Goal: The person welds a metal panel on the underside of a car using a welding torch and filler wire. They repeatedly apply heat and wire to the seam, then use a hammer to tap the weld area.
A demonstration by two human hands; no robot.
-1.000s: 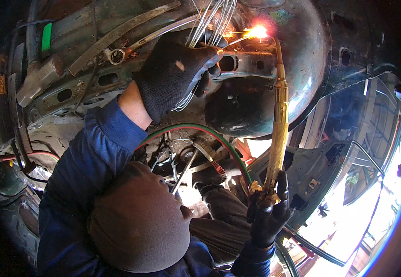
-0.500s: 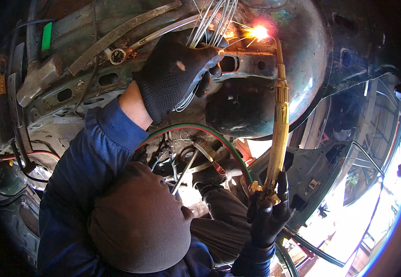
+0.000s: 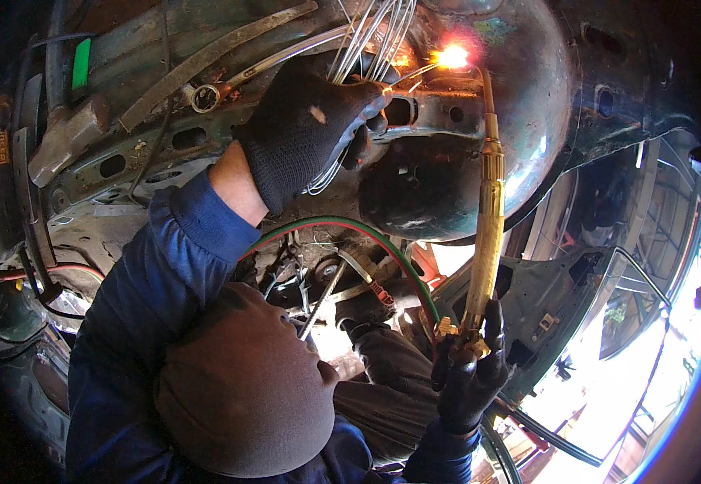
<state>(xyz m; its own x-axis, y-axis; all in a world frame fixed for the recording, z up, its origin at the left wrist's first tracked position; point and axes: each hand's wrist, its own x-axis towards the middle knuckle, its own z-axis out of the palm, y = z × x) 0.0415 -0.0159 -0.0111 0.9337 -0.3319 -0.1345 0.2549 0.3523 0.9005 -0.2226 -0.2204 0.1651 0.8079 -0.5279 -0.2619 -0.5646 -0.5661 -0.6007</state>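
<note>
My left hand, in a black glove, is closed on a bundle of thin metal wires. One wire reaches from its fingertips toward a bright glow on dark vehicle metal. At the lower right my right hand, also gloved in black, grips the valve end of a brass gas torch. The torch points up, and its thin bent tip ends beside the glow. The brightness hides the exact spot where wire, tip and metal meet.
A ring-ended wrench, a hammer and an orange-and-black tool lie at the upper left. Green and red hoses arch below the rounded panel. A car door stands at right. My capped head shows below.
The sparks around the glow have lessened, and the wire toward it shows more plainly. Both hands and the torch stay nearly where they were.
</note>
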